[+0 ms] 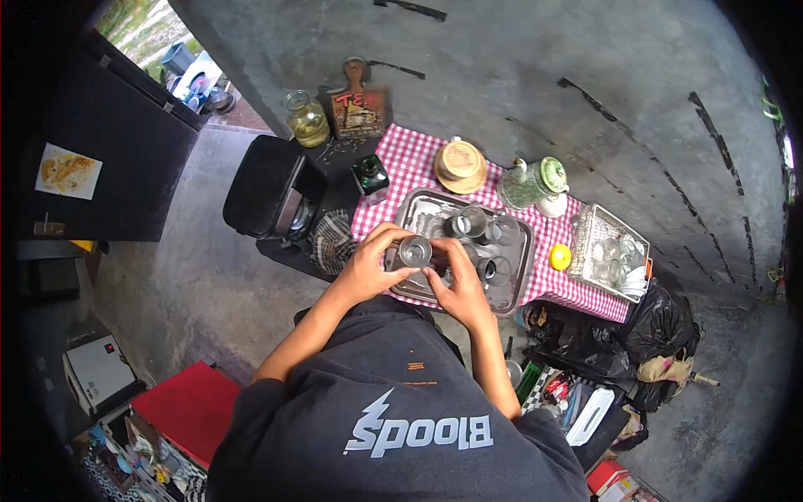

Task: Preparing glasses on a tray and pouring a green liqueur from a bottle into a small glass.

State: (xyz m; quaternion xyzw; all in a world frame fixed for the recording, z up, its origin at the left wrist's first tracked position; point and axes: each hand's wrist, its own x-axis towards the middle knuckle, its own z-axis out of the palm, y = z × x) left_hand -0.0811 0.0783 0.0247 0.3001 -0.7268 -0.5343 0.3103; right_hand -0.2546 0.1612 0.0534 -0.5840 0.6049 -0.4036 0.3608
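Note:
A clear drinking glass [415, 252] is between my two hands, its round mouth facing up towards me. My left hand [370, 267] holds it from the left, thumb at the near side and fingers at the far side. My right hand [461, 282] has its thumb and fingertips at the glass's right side. Below lies a dark metal tray [421, 207] with a wet-looking surface. Several more glasses stand on it, among them one at the back [472, 221] and one at the right [499, 271]. My right hand partly covers others.
A red-checked cloth [408, 150] bears a lidded cup [460, 160], a green enamel pot [533, 182], a yellow lid [560, 257] and a wire basket [590, 251] of glassware. Leftward are a dark green bottle [370, 176], a glass jar [307, 122] and a black appliance [263, 188]. Black bags [659, 320] lie right.

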